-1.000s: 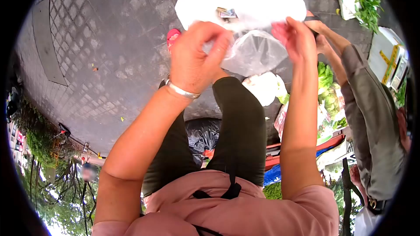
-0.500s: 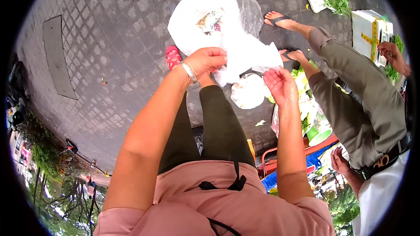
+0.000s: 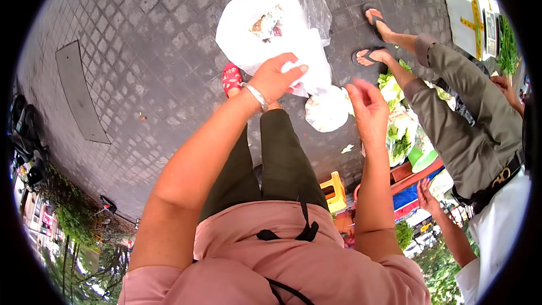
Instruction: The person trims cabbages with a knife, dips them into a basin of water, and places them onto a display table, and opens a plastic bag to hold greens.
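Note:
A large white translucent plastic bag (image 3: 243, 28) stands on the paving ahead of me, its mouth spread and some colourful packages (image 3: 268, 25) inside. My left hand (image 3: 274, 79), with a silver bangle at the wrist, is closed on white plastic at the bag's near side. To the right, my right hand (image 3: 370, 110) is raised with curled fingers apart from the thumb; its fingertips are a little blurred and nothing shows in it. Between the two hands, a smaller filled white bag (image 3: 327, 114) rests on the ground.
At the right stands another person in grey trousers (image 3: 480, 113) and flip-flops. Near that person lie leafy greens (image 3: 403, 130) and a white box (image 3: 466, 22) with yellow tape. A yellow stool (image 3: 335, 192) is close to my right leg.
My right hand has turned and its fingers have curled in from a flat, palm-up pose. The plastic near it has drawn left, away from it. The other person's feet have shifted.

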The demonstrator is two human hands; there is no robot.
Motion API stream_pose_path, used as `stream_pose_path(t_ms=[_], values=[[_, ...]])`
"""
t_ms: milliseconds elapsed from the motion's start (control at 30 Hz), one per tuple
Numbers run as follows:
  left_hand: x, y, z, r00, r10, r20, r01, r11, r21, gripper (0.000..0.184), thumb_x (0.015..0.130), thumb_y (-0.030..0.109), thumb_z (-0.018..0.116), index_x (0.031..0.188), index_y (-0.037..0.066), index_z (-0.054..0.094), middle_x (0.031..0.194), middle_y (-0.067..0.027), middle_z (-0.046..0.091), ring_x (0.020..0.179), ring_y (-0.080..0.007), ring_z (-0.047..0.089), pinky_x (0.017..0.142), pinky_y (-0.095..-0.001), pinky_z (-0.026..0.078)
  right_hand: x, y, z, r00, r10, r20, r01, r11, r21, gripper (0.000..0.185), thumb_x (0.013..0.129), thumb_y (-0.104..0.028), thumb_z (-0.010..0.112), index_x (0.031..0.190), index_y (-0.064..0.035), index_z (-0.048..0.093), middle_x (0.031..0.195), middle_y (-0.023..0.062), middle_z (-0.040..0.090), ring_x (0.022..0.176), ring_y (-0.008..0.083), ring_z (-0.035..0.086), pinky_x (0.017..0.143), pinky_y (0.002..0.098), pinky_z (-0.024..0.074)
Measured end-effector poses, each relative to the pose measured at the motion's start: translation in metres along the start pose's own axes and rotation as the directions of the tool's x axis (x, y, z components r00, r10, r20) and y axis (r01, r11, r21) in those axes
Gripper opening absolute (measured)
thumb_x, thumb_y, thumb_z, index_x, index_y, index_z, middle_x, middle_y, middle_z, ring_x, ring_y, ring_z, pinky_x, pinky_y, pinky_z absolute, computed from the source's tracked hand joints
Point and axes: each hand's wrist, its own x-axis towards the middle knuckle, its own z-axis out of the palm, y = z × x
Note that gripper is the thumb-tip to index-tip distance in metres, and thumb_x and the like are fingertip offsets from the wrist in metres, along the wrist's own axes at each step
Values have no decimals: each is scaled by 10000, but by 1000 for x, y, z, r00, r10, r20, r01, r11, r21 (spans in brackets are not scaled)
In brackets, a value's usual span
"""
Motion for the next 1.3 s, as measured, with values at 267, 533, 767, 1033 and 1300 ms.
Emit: stream_pose_path(t_ms=[267,533,767,1033,1300], values=[[-1,4,-4,980,161,-120,-115,940,321,285,849,242,701,999,28,588,692,-41,597,538,-115,543,477,-271,461,-25,41,-8,991,-65,119,46,987,157,267,780,-101,743,679,-38,505,623,-8,468,595,65,419,528,240,353],[84,42,-90,851,225,-473,-68,943,326,398,839,292,716,1101,55,535,993,-90,624,835,-171,617,643,-304,546,-143,133,-89,831,554,42,-433,598,674,140,836,-4,634,945,-84,597,822,-2,621,728,81,590,675,223,517],[35,62,-85,899,409,-155,34,289,957,653,808,417,714,1284,13,525,1265,-192,557,1106,-250,581,957,-325,437,-144,72,-29,911,386,146,-317,426,848,502,823,24,629,1294,-57,474,1077,79,621,853,153,641,687,279,555],[-159,38,33,953,32,301,-169,882,440,305,913,285,622,1114,59,586,828,1,558,704,-62,533,452,-226,420,-168,-72,-22,988,-6,155,-146,293,945,240,835,-41,681,1033,-66,547,900,60,631,812,161,624,715,350,552],[-247,121,40,789,524,321,-609,735,298,135,870,179,690,885,86,592,827,55,589,753,-38,509,687,-211,419,-223,-117,-100,761,-455,-462,521,853,18,345,738,-259,789,968,-44,646,857,81,643,757,197,618,713,328,503]])
